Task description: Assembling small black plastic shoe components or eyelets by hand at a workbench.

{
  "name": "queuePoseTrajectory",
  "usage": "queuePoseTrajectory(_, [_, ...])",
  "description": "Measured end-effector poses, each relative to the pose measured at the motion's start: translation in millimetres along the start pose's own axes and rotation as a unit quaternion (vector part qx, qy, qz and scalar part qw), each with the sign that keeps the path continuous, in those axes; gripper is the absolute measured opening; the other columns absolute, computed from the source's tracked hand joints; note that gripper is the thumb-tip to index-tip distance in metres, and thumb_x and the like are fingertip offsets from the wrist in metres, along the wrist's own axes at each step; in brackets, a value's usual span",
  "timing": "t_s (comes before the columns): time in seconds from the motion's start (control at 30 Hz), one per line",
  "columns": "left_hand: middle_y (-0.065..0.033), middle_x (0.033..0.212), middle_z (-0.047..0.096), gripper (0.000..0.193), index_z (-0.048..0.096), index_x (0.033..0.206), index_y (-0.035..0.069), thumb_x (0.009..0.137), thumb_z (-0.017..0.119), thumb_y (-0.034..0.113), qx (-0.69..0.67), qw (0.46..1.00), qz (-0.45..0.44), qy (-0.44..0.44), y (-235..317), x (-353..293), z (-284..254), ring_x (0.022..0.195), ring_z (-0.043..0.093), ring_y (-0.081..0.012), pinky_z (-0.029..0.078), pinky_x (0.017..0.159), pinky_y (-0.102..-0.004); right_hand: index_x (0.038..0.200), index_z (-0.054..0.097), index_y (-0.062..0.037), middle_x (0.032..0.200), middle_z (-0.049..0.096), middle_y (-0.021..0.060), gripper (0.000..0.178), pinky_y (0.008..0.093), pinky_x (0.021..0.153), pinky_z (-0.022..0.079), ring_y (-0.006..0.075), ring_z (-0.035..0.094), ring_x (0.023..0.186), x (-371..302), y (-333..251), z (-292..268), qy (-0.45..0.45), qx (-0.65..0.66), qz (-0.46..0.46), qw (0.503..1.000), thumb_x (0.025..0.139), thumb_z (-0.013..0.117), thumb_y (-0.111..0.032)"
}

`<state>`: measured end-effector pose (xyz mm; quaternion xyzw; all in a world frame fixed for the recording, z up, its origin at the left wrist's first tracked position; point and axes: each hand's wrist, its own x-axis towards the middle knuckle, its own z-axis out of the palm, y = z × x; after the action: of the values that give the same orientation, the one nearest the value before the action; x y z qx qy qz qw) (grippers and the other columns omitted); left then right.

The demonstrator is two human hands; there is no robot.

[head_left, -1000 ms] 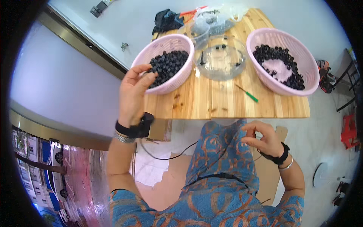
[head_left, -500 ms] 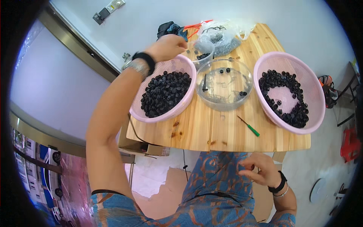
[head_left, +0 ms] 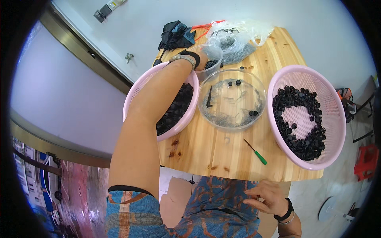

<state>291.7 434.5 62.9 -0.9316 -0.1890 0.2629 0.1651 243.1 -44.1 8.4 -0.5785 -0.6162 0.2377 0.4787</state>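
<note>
My left hand (head_left: 202,61) reaches into a small clear plastic tub (head_left: 217,50) at the back of the table; its fingers are hidden. Small black pieces (head_left: 211,64) lie in that tub. Below my left forearm, a pink basket (head_left: 131,93) holds many black round caps (head_left: 180,105), partly covered by the arm. Above my lap is my right hand (head_left: 266,197), fingers loosely curled, thumb apart, nothing visible in it. A wide round clear tub (head_left: 232,127) holds small wire-like bits, a few black caps (head_left: 238,82) and a thin black pointed piece (head_left: 209,97).
On the right stands another pink basket (head_left: 340,119) with black caps around its bottom (head_left: 305,148). A green-handled screwdriver (head_left: 260,156) lies near the table's front edge. Clear plastic bags (head_left: 234,49) and a dark folded cloth-like bundle (head_left: 174,35) sit at the back.
My left hand has moved right and down, from above the left basket's far rim into the small tub. My right hand stays over my lap, and the view has shifted slightly.
</note>
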Motion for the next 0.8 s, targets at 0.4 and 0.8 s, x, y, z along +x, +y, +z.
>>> queuePoseTrajectory(0.4, [-0.0066, 0.071, 0.063, 0.019, 0.066, 0.082, 0.001, 0.065, 0.069, 0.008, -0.283, 0.952, 0.017, 0.113, -15, -33, -19, 0.065, 0.060, -0.0132, 0.049, 0.058, -0.0264, 0.087, 0.061, -0.0081, 0.060, 0.050, 0.0044, 0.022, 0.0321, 0.052, 0.040, 0.0227, 0.050, 0.056, 7, -6, -7, -0.008, -0.038, -0.021, 0.999, 0.072, 0.072, -0.021])
queuePoseTrajectory(0.8, [-0.0060, 0.091, 0.061, 0.021, 0.057, 0.102, -0.002, 0.084, 0.055, 0.009, -0.692, 0.662, 0.223, 0.183, 92, -288, -38, 0.076, 0.058, -0.0099, 0.047, 0.069, -0.0205, 0.079, 0.056, -0.0060, 0.069, 0.055, 0.0107, 0.012, 0.0373, 0.057, 0.045, 0.0295, 0.056, 0.067, 111, -84, -45, 0.013, -0.318, -0.104, 0.942, 0.073, 0.063, -0.014])
